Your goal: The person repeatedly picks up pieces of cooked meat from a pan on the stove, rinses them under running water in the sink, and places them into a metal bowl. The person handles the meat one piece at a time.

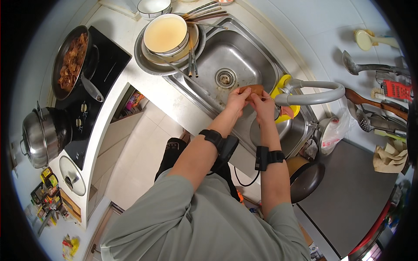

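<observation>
Over the divider of the stainless steel double sink [214, 49], both hands hold a small orange-brown object [255, 89], whose kind I cannot tell. My left hand [239, 99] grips its near left side, with the thumb on top. My right hand [264, 106] has its fingers on the right end. Just right of the hands is a grey faucet [313, 98]; thin water seems to run near the right fingers. A yellow plastic holder [283, 83] sits around the faucet base, with a pink cloth [287, 112] beside it.
Stacked bowls with cloudy liquid [166, 32] and chopsticks [205, 14] stand at the sink's upper left. A frying pan of cooked food [73, 62] and a steel pot [39, 137] are on the black cooktop [107, 58]. A wok [307, 182] lies right of my forearm; utensils [375, 104] hang on the wall.
</observation>
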Tool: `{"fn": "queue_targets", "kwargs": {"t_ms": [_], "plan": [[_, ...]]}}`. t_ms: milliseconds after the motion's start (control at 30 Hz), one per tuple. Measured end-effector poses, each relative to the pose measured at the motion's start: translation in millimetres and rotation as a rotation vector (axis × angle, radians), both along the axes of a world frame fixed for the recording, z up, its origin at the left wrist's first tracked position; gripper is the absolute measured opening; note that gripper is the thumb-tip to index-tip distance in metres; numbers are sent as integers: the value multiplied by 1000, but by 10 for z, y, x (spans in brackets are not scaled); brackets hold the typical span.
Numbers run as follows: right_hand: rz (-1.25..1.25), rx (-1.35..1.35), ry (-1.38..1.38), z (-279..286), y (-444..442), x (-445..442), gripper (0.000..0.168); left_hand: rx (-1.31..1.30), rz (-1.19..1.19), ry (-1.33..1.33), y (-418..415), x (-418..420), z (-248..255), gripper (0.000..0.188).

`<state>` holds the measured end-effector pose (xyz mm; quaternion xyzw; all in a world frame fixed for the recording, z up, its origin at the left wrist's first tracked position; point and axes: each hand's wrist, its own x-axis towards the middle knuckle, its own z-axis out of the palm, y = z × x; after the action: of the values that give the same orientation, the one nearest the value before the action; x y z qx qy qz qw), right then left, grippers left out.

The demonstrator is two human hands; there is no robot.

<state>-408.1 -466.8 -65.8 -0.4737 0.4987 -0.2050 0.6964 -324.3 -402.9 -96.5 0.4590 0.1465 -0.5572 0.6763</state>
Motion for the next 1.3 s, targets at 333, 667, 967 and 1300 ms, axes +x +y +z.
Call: {"fn": "queue_targets", "kwargs": {"t_ms": [333, 667, 967, 1300], "plan": [[-105, 38, 17, 55, 23, -5, 39, 13, -74, -183, 3, 124, -106, 29], [357, -371, 480, -108, -37, -185, 38, -49, -442, -519, -108, 128, 29, 38], [344, -823, 604, 143, 92, -67, 19, 1, -500, -629, -53, -9, 114, 41], [285, -911, 536, 337, 230, -74, 29, -115, -143, 22, -45, 132, 309, 29]]}}
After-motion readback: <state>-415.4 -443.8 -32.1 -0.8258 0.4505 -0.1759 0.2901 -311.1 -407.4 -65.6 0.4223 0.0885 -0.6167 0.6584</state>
